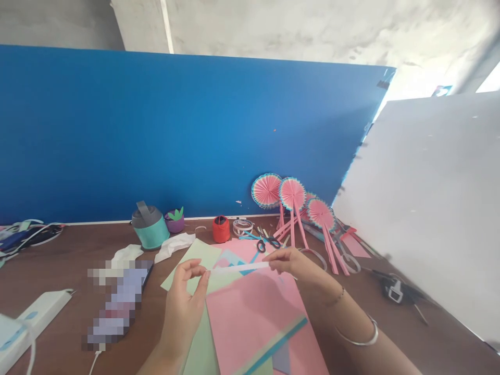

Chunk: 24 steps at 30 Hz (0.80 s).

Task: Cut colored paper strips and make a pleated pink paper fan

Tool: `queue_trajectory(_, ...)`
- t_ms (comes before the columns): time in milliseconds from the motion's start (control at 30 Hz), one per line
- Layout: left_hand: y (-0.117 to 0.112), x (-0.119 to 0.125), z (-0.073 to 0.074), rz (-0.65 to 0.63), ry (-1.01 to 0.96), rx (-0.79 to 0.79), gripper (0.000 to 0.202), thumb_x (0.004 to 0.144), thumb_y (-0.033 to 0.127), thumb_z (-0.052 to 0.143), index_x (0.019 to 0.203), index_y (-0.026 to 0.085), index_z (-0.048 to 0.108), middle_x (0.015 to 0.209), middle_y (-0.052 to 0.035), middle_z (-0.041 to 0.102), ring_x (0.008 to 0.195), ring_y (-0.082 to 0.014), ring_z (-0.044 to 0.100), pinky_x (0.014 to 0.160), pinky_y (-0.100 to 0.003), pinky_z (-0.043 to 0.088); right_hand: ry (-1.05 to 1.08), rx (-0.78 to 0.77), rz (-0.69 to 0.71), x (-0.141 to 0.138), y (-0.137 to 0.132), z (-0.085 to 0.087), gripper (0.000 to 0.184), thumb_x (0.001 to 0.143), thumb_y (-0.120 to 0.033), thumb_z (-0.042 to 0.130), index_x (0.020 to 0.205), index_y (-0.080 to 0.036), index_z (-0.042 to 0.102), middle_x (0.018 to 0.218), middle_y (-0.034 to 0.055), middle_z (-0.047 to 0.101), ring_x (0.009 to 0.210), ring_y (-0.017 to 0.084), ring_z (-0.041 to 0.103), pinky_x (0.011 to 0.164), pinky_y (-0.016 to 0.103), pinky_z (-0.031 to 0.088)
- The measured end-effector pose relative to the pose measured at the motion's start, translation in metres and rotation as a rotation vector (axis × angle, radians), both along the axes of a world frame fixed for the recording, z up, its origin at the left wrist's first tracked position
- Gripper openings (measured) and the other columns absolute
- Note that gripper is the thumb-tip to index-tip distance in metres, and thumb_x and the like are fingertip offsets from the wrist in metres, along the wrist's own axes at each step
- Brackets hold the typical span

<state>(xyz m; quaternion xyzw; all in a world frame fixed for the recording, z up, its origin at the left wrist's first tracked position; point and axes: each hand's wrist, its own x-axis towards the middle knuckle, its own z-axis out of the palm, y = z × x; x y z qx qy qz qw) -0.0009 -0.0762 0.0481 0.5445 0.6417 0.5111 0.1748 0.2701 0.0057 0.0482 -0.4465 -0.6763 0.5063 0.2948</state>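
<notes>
A narrow white strip [240, 267] is stretched nearly level between my two hands, above the paper; whether it is tape or paper I cannot tell. My left hand [185, 289] pinches its left end between thumb and fingertips. At the other end, the fingers of my right hand [291, 264] are closed on it. Below lies a large pink paper sheet [253, 312], overlapping pale green sheets [197, 344]. Across the pink sheet's lower part runs a blue and pale green strip [279, 344]. Black-handled scissors [267, 241] rest just beyond my right hand.
Pink pleated paper fans [292, 194] with hanging strips lean by the blue partition [175, 130]. A tape roll [242, 227], red container [221, 229] and teal container [150, 229] stand at the back. A phone [121, 304] and power strip [35, 328] lie left.
</notes>
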Motion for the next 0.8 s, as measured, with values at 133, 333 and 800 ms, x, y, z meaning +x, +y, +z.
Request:
queue_trajectory(133, 0.002, -0.004, -0.014, -0.021, -0.132, -0.177, 0.037, 0.07, 0.045, 0.061, 0.097, 0.02, 0.06, 0.07, -0.002, 0.066, 0.071, -0.0218, 0.06, 0.06, -0.03, 0.044, -0.031, -0.032, -0.081, 0.003, 0.014, -0.015, 0.022, 0.067, -0.023, 0.062, 0.086, -0.016, 0.07, 0.064, 0.0015, 0.067, 0.059, 0.013, 0.059, 0.055, 0.024, 0.046)
queue_trajectory(333, 0.003, 0.001, -0.032, -0.046, -0.284, -0.247, 0.034, 0.066, 0.042, 0.061, 0.091, 0.019, 0.056, 0.057, 0.0034, 0.06, 0.062, -0.0204, 0.063, 0.059, -0.031, 0.046, -0.115, -0.02, -0.079, -0.007, 0.024, -0.038, 0.008, 0.067, -0.023, 0.06, 0.065, -0.017, 0.065, 0.054, -0.0023, 0.059, 0.048, 0.009, 0.05, 0.045, 0.02, 0.038)
queue_trajectory(800, 0.004, 0.003, -0.059, -0.053, -0.065, -0.395, 0.028, 0.074, 0.032, 0.044, 0.1, 0.023, 0.048, 0.066, 0.004, 0.057, 0.064, -0.019, 0.064, 0.063, -0.032, 0.049, -0.206, 0.036, -0.206, -0.016, 0.021, -0.065, 0.037, 0.069, -0.017, 0.05, 0.106, -0.017, 0.052, 0.061, -0.0064, 0.05, 0.052, 0.01, 0.048, 0.049, 0.02, 0.034)
